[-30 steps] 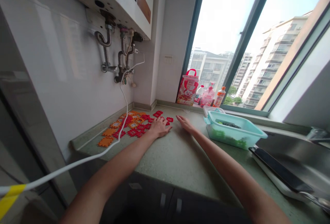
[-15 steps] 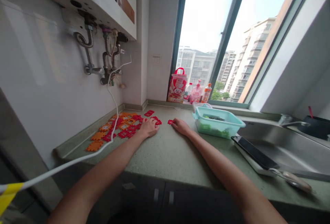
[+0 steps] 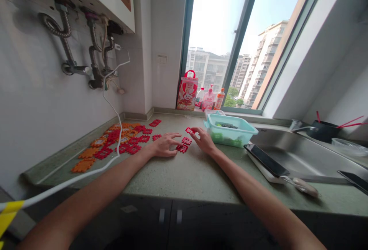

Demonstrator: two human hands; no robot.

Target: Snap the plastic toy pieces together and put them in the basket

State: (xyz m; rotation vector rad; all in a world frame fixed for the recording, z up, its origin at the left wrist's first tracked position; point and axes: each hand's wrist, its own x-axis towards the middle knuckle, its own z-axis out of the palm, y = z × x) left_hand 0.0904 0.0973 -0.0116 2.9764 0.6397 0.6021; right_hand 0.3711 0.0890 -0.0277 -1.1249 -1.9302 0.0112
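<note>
My right hand [image 3: 203, 140] pinches a red interlocking plastic tile [image 3: 189, 130] between thumb and fingers, tilted a little above the counter. To its left, my left hand [image 3: 166, 145] lies low with its fingers spread; the fingertips are at the edge of two red tiles [image 3: 186, 141] in the middle of the counter. Whether they touch these tiles I cannot tell. Behind the left hand is another red tile [image 3: 156, 137]. Several red tiles [image 3: 134, 149] and orange tiles [image 3: 88, 153] with toothed edges lie in a loose spread farther left.
A white cable [image 3: 112, 161] crosses the counter [image 3: 161, 181] over the tiles. To the right stand a teal plastic basket [image 3: 247, 135] with green contents, a phone [image 3: 266, 160] on a white slab, and a steel sink [image 3: 299, 158]. Bottles [image 3: 208, 99] line the windowsill.
My left hand has come away from the tile spread, and two red tiles now lie between the hands. My right hand has raised its tile. The view has shifted right.
</note>
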